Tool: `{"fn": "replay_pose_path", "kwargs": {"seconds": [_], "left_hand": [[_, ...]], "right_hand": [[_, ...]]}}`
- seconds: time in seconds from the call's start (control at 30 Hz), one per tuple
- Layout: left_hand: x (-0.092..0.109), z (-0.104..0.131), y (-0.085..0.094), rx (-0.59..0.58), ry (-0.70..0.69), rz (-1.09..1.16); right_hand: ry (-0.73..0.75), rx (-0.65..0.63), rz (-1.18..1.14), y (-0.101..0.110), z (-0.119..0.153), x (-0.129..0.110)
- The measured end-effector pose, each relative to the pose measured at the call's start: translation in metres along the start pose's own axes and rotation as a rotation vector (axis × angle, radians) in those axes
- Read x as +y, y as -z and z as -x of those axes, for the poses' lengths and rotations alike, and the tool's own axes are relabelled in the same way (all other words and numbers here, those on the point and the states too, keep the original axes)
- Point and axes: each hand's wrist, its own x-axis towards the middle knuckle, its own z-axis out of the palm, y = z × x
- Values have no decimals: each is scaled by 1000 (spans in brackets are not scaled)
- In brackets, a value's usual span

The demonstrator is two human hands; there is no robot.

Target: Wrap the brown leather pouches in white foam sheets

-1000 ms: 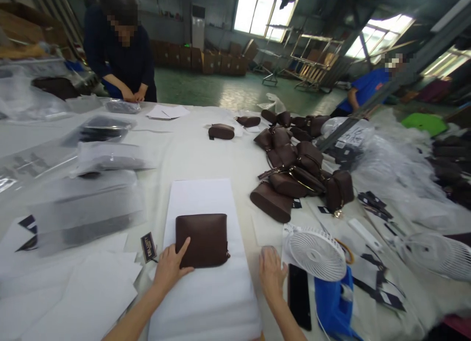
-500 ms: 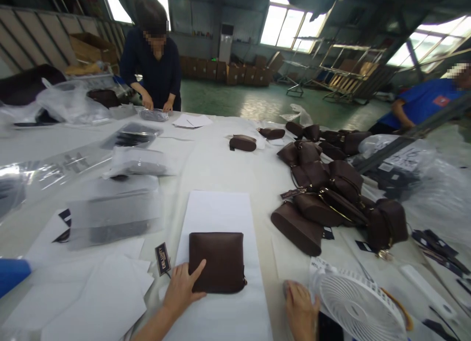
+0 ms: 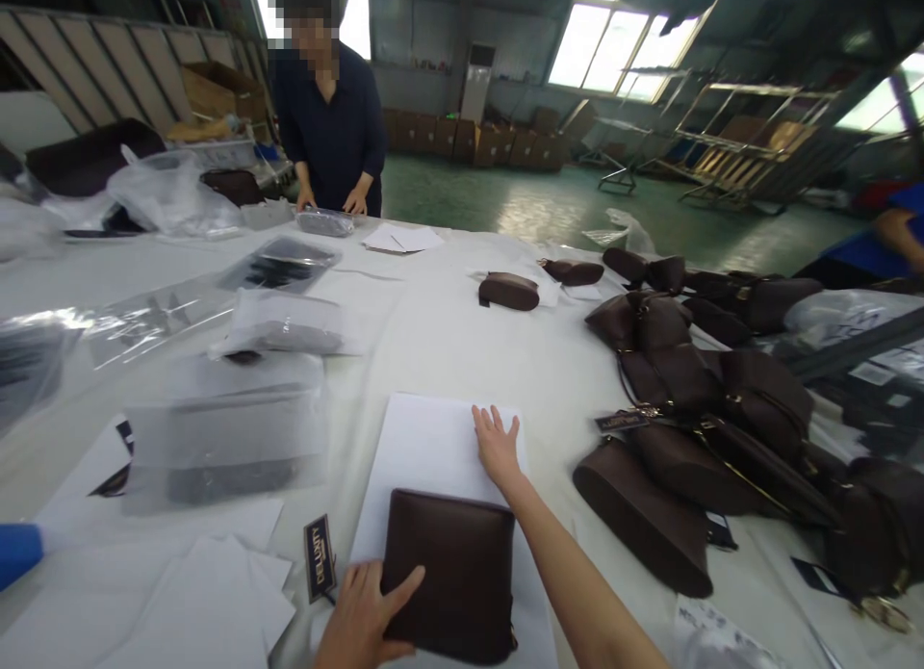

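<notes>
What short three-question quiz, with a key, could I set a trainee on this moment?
1. Multiple choice. What is the left hand touching?
A) a clear plastic bag
B) a dark brown, smooth, rectangular pouch
C) a brown cardboard box

2. True or false? The right hand, fingers spread, is over the white rectangular sheet, past the pouch's far edge.

3. Fill in the word. The large lettering on the black rectangular tag to the left of the pouch reads ____.

Key: 1 B; 2 true; 3 DELUXITY
</notes>
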Motion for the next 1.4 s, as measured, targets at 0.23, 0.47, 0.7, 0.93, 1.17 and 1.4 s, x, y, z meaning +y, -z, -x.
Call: {"fn": "replay_pose_path", "kwargs": {"seconds": [0.23,0.47,0.7,0.93,1.17,1.4], "left_hand": [[4,4,0,8,-20,-27],[2,4,7,-80,-1,63],[-14,5,0,-65,-100,91],[-26,4,2,-126,-131,191],[-28,0,3,-116,-123,278],[-23,5,6,-40,-81,208]], "right_hand": [[74,-61,-13,-14,-23,-2],[124,183,-206,57,13,-21],[355,90,-427,91,144,-49],[254,75,-268,57,193,-64],[350,265,-138,35,195,-64],[371,324,-93,13,203,-64]]}}
